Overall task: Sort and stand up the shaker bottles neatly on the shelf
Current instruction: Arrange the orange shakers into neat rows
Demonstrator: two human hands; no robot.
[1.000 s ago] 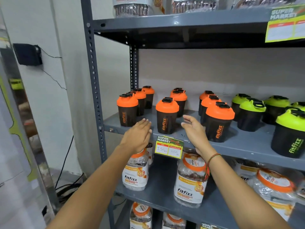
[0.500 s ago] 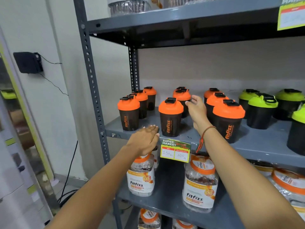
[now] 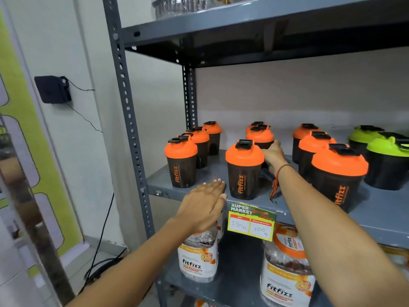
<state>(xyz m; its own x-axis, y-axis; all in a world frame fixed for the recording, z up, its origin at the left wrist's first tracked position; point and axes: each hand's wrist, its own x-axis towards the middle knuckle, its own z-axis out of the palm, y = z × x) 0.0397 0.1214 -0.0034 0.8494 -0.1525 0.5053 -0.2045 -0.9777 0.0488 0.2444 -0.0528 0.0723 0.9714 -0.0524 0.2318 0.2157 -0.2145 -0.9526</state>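
Black shaker bottles with orange lids stand upright in three columns on the grey shelf (image 3: 376, 209). Green-lidded bottles (image 3: 389, 156) stand at the right. My right hand (image 3: 273, 152) reaches behind the front middle bottle (image 3: 243, 173) and touches the orange-lidded bottle behind it (image 3: 260, 135). That hand's fingers are hidden by the front bottle's lid. My left hand (image 3: 203, 202) hovers flat, fingers together, at the shelf's front edge, just left of the front middle bottle and holding nothing. The left column's front bottle (image 3: 181, 165) stands beyond my left hand.
A yellow price tag (image 3: 251, 221) hangs on the shelf's front edge. Clear fitfizz jars (image 3: 198, 258) stand on the shelf below. The perforated upright post (image 3: 128, 120) bounds the left side, and another shelf (image 3: 243, 23) is overhead. Cables lie on the floor at the left.
My right hand has gone from the shelf's front edge deeper between the middle and right columns, up to the second middle bottle. My left hand stayed near the front edge. The view came closer.
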